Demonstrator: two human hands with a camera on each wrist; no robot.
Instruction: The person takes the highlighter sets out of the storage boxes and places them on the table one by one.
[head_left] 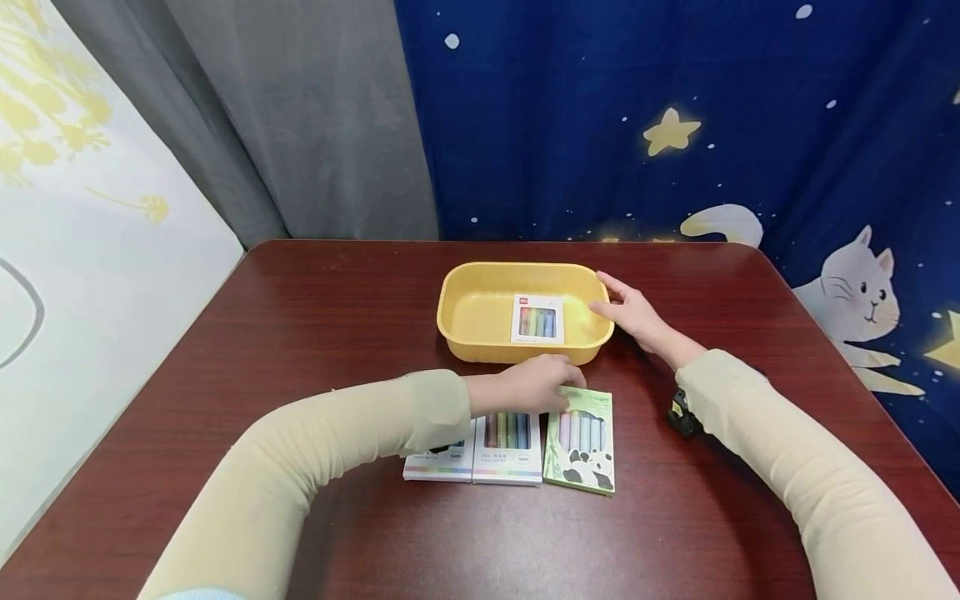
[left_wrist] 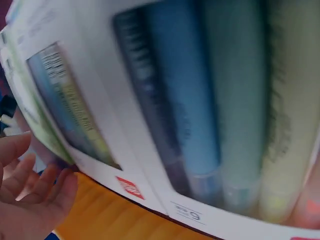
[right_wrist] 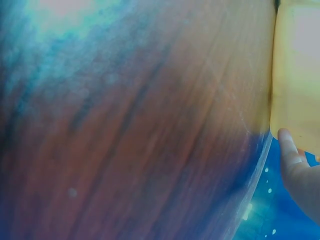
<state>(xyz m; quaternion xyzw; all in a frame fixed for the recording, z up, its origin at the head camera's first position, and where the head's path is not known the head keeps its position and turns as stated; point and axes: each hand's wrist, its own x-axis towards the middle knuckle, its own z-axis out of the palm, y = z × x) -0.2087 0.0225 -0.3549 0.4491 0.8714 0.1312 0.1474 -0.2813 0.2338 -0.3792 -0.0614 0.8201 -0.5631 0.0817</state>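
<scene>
My left hand [head_left: 528, 386] reaches over the boxes, its loosely bent fingers at the top edge of a green highlighter box [head_left: 577, 477] with panda pictures. In the left wrist view its fingers [left_wrist: 60, 190] curve beside that box's end. Two white highlighter boxes [head_left: 507, 468] lie side by side left of the green one, partly hidden under the left forearm. My right hand [head_left: 636, 318] holds the right end of a yellow plastic basin [head_left: 480, 353], thumb over the rim. Inside the basin lies another white box [head_left: 537, 320] of coloured pens with a window.
The dark red wooden table [head_left: 337, 317] has a back edge just behind the basin. A grey curtain [head_left: 322, 125] and a blue starry curtain [head_left: 555, 125] hang behind it. At the left stands a white panel [head_left: 90, 275] with yellow flowers.
</scene>
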